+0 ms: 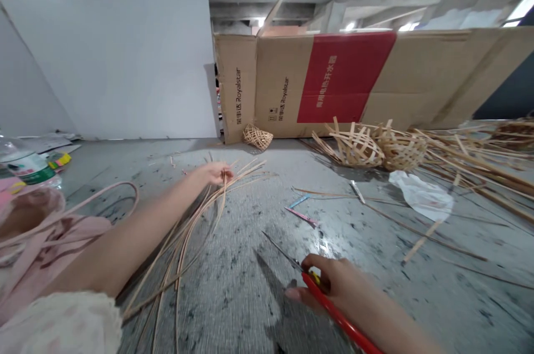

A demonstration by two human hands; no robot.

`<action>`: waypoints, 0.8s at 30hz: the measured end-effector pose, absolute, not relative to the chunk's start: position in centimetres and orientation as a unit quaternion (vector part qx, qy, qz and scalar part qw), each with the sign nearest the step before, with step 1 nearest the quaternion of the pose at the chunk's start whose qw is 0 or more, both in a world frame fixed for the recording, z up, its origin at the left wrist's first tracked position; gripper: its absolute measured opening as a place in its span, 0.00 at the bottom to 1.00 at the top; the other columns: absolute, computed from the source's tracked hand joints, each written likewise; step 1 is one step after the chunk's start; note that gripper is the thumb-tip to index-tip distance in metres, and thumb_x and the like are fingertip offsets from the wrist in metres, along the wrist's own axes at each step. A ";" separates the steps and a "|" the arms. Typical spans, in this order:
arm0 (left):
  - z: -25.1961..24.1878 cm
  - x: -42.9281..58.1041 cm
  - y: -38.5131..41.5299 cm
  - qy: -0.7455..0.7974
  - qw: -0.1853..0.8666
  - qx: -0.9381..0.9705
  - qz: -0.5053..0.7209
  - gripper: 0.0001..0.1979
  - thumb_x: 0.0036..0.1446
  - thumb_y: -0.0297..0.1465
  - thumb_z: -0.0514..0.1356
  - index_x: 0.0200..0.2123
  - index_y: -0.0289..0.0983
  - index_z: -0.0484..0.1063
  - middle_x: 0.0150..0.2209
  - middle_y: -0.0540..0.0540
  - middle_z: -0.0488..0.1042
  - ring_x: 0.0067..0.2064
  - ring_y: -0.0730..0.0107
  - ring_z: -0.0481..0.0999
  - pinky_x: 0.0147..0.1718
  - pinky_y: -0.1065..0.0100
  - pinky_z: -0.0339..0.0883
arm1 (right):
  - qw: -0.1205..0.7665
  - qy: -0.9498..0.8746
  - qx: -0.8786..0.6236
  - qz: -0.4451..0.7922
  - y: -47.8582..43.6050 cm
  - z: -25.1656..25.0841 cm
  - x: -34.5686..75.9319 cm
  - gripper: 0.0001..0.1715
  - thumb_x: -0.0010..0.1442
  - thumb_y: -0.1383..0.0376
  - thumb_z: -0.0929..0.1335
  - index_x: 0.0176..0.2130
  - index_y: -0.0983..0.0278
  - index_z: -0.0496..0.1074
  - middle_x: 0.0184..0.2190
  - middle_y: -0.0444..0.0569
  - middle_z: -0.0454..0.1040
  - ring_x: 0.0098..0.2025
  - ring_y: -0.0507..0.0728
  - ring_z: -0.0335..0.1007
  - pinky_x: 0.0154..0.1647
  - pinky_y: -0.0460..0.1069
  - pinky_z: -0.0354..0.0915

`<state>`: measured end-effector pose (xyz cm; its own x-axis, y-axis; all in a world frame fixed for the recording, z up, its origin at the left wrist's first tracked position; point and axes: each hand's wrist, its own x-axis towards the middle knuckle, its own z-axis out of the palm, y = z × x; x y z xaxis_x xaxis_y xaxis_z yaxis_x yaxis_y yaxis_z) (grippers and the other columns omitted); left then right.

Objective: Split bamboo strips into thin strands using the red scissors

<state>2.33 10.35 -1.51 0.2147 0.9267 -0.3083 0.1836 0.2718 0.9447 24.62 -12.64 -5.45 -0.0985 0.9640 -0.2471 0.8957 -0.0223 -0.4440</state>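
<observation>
My left hand [219,173] reaches out over the table, with its fingers closed around a bundle of thin bamboo strips [194,226]. The strips fan out beyond the fingers and trail back beneath my forearm to the table's near edge. Nearer to me, my right hand [337,282] grips a pair of red-handled scissors [337,315] with a yellow part near the pivot. Their slim, pointed metal blades [283,249] aim forward and to the left, apart from the strips. A pink pen-like tool [301,216] and a blue one [299,201] lie between the hands.
Two woven baskets [361,147] with loose strip ends stand at the right rear, near long bamboo strips [484,173]. A small woven piece [257,137] leans by the cardboard [271,87]. White plastic [423,195] lies right. A bottle [31,168] and pink bag [79,232] occupy the left.
</observation>
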 end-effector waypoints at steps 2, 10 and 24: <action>-4.0 2.3 8.5 0.547 0.603 0.515 0.269 0.17 0.62 0.35 0.59 0.52 0.36 0.69 0.51 0.41 0.72 0.46 0.60 0.76 0.43 0.54 0.73 | 0.062 -0.698 -0.669 0.250 -12.6 -5.7 24.6 0.23 0.57 0.47 0.65 0.37 0.62 0.75 0.23 0.50 0.75 0.27 0.63 0.72 0.25 0.49 0.56; -6.0 -0.7 3.3 0.606 0.508 0.565 0.235 0.16 0.63 0.36 0.58 0.51 0.36 0.69 0.49 0.42 0.73 0.43 0.63 0.76 0.40 0.57 0.74 | 0.036 -0.695 -0.670 0.258 -12.8 -6.5 24.2 0.18 0.58 0.50 0.66 0.37 0.61 0.74 0.26 0.51 0.79 0.27 0.63 0.75 0.25 0.49 0.57; -7.7 -6.0 8.8 0.720 0.333 0.596 0.126 0.16 0.61 0.35 0.60 0.51 0.35 0.69 0.51 0.42 0.73 0.47 0.59 0.76 0.43 0.54 0.73 | 0.016 -0.705 -0.668 0.238 -12.7 -7.3 24.0 0.20 0.58 0.50 0.68 0.44 0.60 0.75 0.29 0.53 0.81 0.31 0.68 0.79 0.25 0.50 0.60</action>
